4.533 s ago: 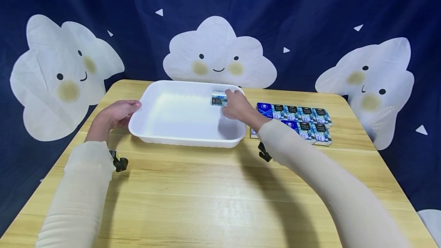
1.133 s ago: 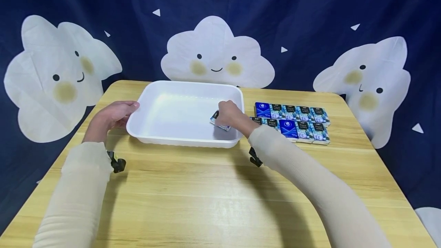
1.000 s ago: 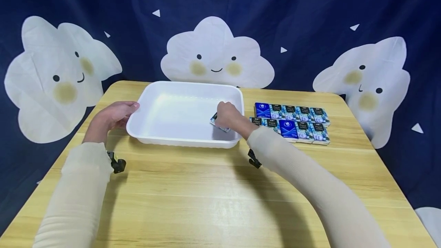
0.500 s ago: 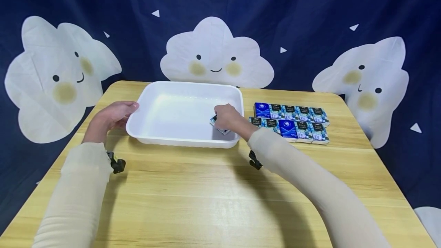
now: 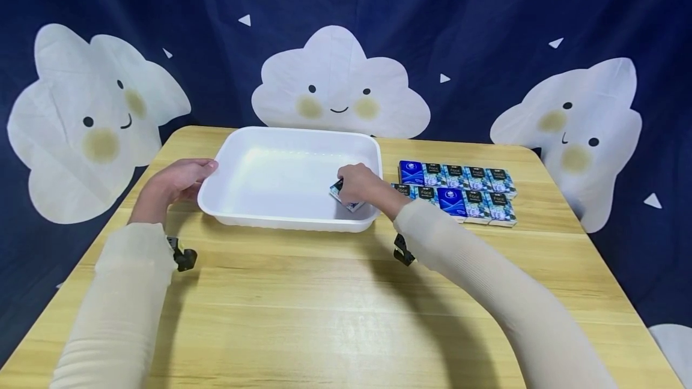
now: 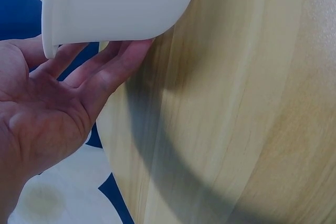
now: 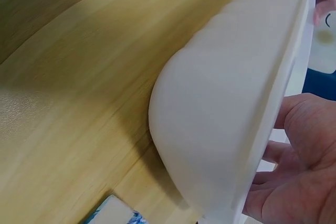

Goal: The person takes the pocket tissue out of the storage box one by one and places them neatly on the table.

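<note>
My left hand grips the left rim of a white plastic tray, thumb at the rim and fingers against the outer wall. The left wrist view shows those fingers reaching along the wall's underside. Inside the tray, near its front right corner, my right hand holds a small pocket tissue pack with a dark and floral print. The pack lies at a slant and is mostly covered by the hand. In the right wrist view the tray wall hides the fingertips of the right hand.
Right of the tray, two rows of pocket tissue packs lie on the wooden table, mostly floral with some plain blue. The right forearm passes just in front of the nearer row. A dark blue curtain with clouds hangs behind the table.
Since the earliest frame, the right hand has brought the tissue pack from the tray's back right towards its front right and turned it to a slant. The left hand stays at the rim.
</note>
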`<state>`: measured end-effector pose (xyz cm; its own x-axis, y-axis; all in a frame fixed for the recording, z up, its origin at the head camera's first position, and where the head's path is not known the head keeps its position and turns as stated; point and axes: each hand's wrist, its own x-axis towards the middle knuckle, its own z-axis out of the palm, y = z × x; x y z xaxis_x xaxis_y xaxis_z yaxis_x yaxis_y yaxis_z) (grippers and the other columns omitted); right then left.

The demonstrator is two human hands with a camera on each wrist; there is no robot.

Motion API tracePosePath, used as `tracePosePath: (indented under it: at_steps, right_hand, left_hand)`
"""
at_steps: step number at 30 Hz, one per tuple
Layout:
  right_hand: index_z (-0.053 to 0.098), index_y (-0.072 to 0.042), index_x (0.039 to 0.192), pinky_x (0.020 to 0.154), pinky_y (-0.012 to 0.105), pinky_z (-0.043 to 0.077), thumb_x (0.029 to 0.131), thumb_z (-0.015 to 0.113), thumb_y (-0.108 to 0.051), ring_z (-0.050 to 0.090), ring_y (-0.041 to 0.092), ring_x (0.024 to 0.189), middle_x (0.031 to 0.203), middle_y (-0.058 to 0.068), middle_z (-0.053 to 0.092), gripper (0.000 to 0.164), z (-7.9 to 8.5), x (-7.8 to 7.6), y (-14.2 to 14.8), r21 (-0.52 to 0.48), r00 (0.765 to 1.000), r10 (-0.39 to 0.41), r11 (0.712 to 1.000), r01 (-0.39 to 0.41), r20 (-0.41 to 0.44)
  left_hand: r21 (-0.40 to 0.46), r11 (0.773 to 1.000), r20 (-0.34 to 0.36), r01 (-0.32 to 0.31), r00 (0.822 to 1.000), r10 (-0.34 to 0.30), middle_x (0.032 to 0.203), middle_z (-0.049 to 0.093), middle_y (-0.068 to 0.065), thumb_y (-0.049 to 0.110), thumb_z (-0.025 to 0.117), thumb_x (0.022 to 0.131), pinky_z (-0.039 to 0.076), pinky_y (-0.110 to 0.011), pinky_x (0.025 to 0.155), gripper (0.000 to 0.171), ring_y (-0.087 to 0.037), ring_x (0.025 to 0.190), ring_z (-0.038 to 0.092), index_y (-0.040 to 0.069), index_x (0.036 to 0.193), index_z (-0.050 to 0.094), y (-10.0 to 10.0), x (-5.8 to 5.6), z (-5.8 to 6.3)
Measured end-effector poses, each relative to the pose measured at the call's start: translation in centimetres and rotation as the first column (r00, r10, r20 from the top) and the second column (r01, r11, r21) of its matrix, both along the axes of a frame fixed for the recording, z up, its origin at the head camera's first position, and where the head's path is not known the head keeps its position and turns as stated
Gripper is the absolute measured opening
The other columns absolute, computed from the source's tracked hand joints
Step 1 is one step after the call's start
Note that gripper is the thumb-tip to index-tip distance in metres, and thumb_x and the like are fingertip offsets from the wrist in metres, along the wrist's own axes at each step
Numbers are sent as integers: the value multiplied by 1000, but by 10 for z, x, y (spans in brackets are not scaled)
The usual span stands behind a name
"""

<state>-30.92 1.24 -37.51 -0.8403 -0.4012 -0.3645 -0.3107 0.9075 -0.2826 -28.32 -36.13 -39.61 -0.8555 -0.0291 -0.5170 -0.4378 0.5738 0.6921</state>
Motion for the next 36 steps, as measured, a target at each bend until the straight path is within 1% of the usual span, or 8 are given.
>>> tracePosePath:
  at_steps: [6,12,17,21,24,28,32,36]
  right_hand:
    - [55,-8,143,73,29,51,87,68,-10,62,20,92,121,11,64,58,-1,0,1,-17,1000,-14,1000,14,-9]
    - [58,-6,136,75,29,51,87,70,-14,62,21,94,115,11,63,51,0,0,3,-28,999,-32,999,32,-21]
    - [63,-4,122,71,30,50,84,71,-18,61,22,90,106,11,65,42,7,-2,7,-77,997,-54,996,49,-63]
    - [64,-5,113,70,30,48,83,72,-22,61,22,87,101,9,67,36,18,-6,10,-107,993,-68,993,58,-99]
    - [64,-6,115,72,31,48,85,72,-25,60,22,89,101,9,67,36,31,-9,13,-116,991,-87,990,75,-103]
    - [63,-6,122,76,33,49,87,70,-28,60,24,93,104,9,67,41,49,-12,20,-112,987,-121,988,108,-109]
    - [60,-7,132,83,36,51,88,68,-31,61,26,99,113,12,67,51,65,-15,31,-88,982,-141,987,131,-124]
    - [56,-7,140,91,39,52,89,68,-33,59,28,105,123,14,65,58,76,-18,45,-61,974,-159,987,151,-160]
  left_hand:
    - [3,1000,0,0,1000,0,159,32,-25,50,28,109,47,-38,99,71,-41,135,41,11,164,7,0,0,1]
    - [12,1000,0,0,1000,0,159,32,-25,50,29,109,47,-37,99,71,-41,135,41,11,164,7,-1,-1,1]
    - [13,1000,-6,6,1000,-6,158,32,-25,49,29,109,48,-36,98,70,-41,135,42,10,164,8,0,0,2]
    - [12,1000,-3,5,1000,-5,158,32,-25,49,28,109,48,-37,100,70,-41,136,41,10,164,8,1,0,2]
    - [13,1000,-3,6,1000,-6,158,32,-25,49,28,109,48,-36,98,70,-41,135,41,10,164,8,0,0,1]
    - [18,1000,-5,11,1000,-11,158,33,-25,48,28,110,48,-34,94,69,-40,134,42,10,164,9,-1,0,0]
    - [17,1000,-3,15,1000,-15,158,33,-25,48,28,110,48,-32,93,69,-39,134,42,9,164,9,-1,-1,0]
    - [19,1000,1,5,1000,-5,158,33,-25,49,29,109,47,-33,94,70,-40,134,41,10,164,9,-1,-1,0]
